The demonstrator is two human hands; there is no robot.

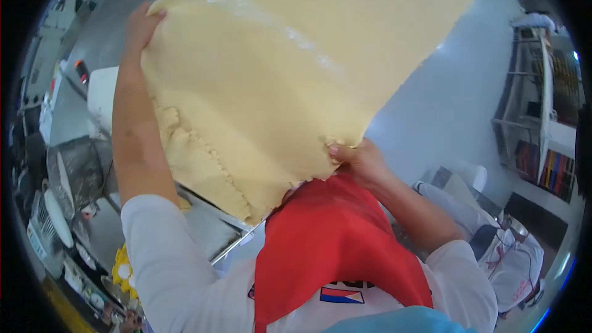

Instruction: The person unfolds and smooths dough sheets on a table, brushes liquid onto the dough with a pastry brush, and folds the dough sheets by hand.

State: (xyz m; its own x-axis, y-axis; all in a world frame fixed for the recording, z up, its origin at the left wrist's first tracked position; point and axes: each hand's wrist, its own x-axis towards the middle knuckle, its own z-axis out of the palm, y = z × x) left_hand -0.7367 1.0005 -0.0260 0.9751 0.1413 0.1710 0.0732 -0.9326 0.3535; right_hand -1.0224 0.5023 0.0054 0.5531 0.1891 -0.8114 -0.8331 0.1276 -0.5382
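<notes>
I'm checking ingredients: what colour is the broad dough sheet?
The dough sheet is pale yellow, streaked white; head view.

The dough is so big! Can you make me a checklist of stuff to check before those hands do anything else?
1. Left hand has a grip on the dough: ok, thumb on top at the edge.
2. Right hand has a grip too: ok, at the near edge by the apron.
3. Dough's edges neat: not ok, the near edge is ragged.
4. White streak spread out: not ok, it lies in a narrow band.
5. Dough clear of the apron: cannot tell, they meet in the picture but touching isn't certain.
6. Far edge fine: cannot tell, it runs out of the picture.
</notes>
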